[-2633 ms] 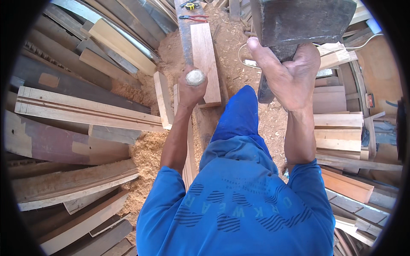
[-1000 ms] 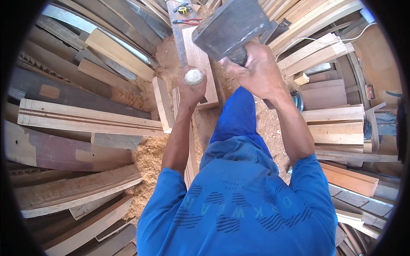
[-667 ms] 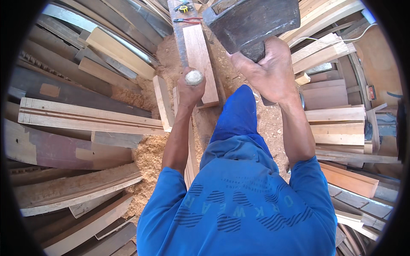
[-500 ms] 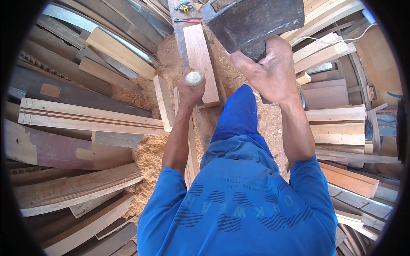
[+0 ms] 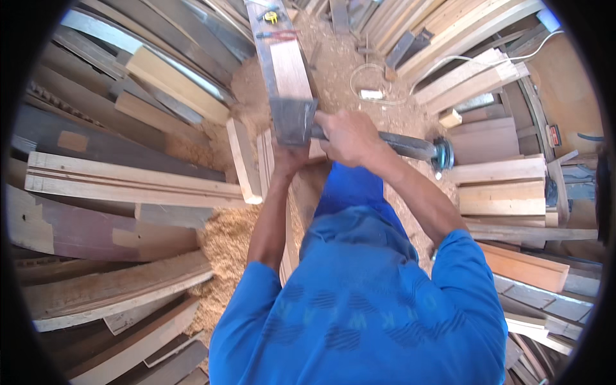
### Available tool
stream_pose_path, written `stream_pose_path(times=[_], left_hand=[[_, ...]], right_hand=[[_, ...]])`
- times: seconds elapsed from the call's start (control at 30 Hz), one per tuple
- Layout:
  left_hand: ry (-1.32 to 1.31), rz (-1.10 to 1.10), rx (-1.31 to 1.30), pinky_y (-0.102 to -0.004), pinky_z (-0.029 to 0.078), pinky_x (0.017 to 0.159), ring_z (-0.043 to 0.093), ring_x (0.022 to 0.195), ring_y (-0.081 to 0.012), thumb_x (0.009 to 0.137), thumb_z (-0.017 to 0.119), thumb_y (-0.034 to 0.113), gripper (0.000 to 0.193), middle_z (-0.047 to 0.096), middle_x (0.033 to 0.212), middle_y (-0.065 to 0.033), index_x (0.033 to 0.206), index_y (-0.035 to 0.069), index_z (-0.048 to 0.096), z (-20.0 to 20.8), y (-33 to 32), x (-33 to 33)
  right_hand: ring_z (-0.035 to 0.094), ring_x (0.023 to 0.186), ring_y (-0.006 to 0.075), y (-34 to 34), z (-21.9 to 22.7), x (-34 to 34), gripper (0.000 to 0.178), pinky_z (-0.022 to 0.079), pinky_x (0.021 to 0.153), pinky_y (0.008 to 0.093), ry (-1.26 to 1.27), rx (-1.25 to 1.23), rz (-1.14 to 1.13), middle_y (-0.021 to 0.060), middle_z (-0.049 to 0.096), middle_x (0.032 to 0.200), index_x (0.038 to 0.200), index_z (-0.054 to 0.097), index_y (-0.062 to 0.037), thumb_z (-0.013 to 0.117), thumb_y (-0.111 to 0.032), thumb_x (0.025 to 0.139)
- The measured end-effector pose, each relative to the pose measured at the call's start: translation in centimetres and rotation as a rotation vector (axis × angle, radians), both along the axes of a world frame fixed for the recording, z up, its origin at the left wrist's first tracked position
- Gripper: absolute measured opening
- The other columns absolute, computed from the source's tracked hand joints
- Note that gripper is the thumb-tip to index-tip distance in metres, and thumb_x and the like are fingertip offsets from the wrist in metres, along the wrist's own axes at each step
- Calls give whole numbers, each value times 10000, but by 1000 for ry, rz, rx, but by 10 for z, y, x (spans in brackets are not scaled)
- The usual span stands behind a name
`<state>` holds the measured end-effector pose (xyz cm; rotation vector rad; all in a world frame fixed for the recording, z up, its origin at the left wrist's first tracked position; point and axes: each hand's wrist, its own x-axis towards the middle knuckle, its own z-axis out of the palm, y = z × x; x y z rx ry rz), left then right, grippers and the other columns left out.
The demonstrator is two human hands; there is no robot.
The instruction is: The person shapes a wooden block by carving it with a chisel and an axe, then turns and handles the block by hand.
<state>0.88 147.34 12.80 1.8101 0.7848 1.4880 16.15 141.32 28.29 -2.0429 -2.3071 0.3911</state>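
Observation:
My left hand (image 5: pixel 292 159) is closed around an upright chisel over the wooden workpiece (image 5: pixel 292 67). The mallet's head covers the chisel's round top and most of my left fingers, and its blade is out of sight. My right hand (image 5: pixel 351 136) grips a mallet (image 5: pixel 292 120) by its short handle. The mallet's dark, block-like head lies right over my left hand; whether it touches the chisel I cannot tell. The pale, straight-edged workpiece rests on a long narrow bench (image 5: pixel 262 54) that runs away from me.
Red-handled pliers (image 5: pixel 276 36) and a yellow tape measure (image 5: pixel 271 17) lie at the bench's far end. A dark tool with a teal ring (image 5: pixel 441 155) lies to the right, near a white cable (image 5: pixel 443 61). Planks (image 5: pixel 135 183) crowd both sides; wood shavings (image 5: pixel 228 250) cover the floor.
The mallet has come down and to the left from its raised position, and its head now hides the chisel's top. My left hand has stayed close to its place.

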Motion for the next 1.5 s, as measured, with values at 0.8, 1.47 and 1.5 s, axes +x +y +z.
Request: stream_pose_path(times=[0.8, 1.47, 1.5], left_hand=[[-34, 3, -260, -267, 507, 668, 622, 756, -93, 844, 742, 35, 186, 656, 849, -23, 985, 27, 620, 16, 24, 18], [-47, -48, -137, -294, 545, 753, 704, 834, -132, 813, 770, 99, 268, 742, 865, -109, 1054, 17, 689, 27, 19, 27], [50, -16, -124, -299, 548, 746, 707, 817, -138, 821, 762, 101, 262, 742, 850, -99, 1058, 18, 687, 28, 17, 26]], right_hand=[[659, 646, 245, -43, 84, 29, 200, 524, 636, 369, 796, 574, -88, 161, 685, 755, 975, 709, -10, 746, -126, 816], [675, 742, 366, -30, 82, 13, 216, 533, 665, 415, 849, 780, 89, 168, 703, 847, 944, 712, 3, 729, -67, 741], [675, 742, 366, -30, 83, 12, 216, 533, 665, 415, 848, 779, 90, 168, 703, 847, 944, 712, 3, 729, -67, 741]])
